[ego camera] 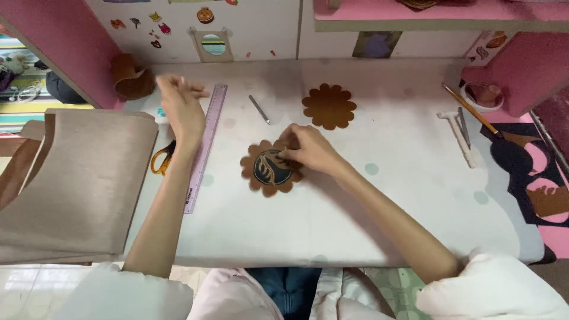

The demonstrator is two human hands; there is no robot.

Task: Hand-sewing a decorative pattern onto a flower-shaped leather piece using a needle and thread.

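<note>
A brown scalloped flower-shaped piece [256, 176] lies in the middle of the white table [355, 207], with a dark round disc [269, 169] bearing a pale branching pattern on top of it. My right hand [308, 148] presses its fingertips on the upper right edge of that disc. My left hand [181, 106] hovers raised over the far left of the table beside a purple ruler [204, 148], fingers loosely apart, holding nothing visible. A second brown scalloped piece [329, 105] lies farther back.
Orange-handled scissors [161, 159] lie left of the ruler, a thin metal tool [259, 109] behind the disc. A beige fabric roll [71, 184] covers the left. At right are a white tool [459, 133], a brush [474, 112], a small bowl [483, 95] and dark cut-out scraps [533, 172].
</note>
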